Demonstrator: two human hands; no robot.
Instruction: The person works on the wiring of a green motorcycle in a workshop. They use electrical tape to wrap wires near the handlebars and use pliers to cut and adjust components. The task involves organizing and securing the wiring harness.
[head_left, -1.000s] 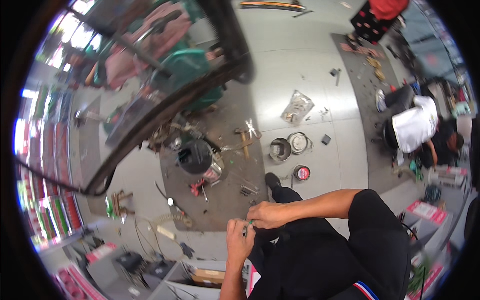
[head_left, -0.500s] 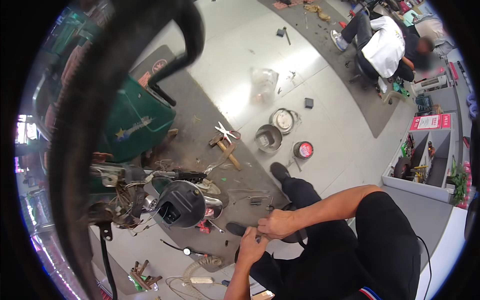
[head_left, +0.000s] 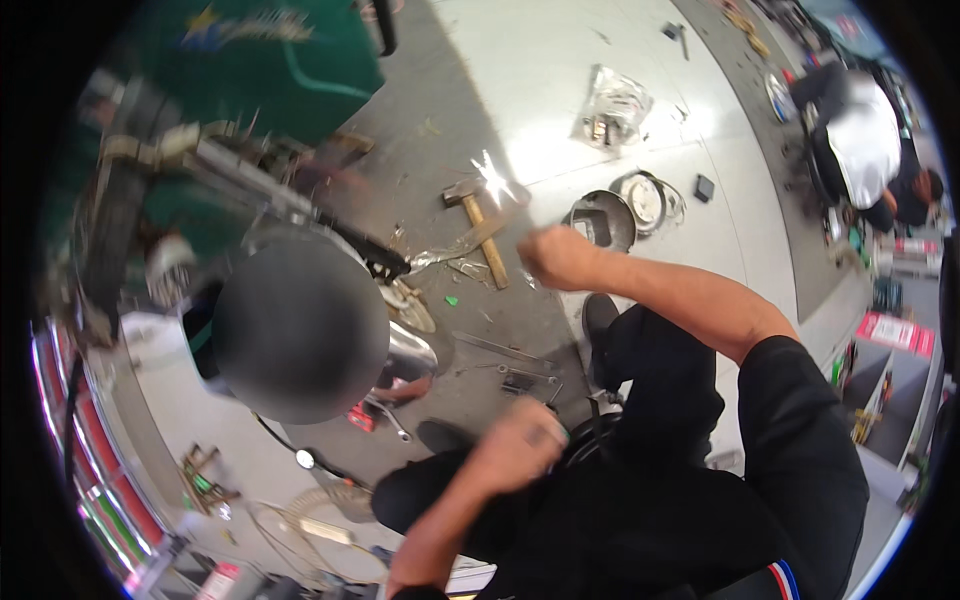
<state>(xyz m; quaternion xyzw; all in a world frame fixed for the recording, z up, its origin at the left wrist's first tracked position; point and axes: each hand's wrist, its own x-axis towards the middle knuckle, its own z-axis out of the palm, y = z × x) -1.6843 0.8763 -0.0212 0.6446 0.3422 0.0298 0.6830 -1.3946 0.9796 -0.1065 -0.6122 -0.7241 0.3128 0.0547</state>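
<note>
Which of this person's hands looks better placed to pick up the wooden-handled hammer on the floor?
Probably the right hand: it hangs just beside the hammer, close to the handle's near end. The left hand is lower, near the person's dark trousers, farther from it.

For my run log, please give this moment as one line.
left hand: closed, near thigh | right hand: fist, raised over floor | nearby: wooden-handled hammer, metal bowl | dark round headlamp at left

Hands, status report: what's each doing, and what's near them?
Right hand fisted, raised above hammer. Left hand closed near knee, contents unclear. Round dark headlamp alongside.
</note>
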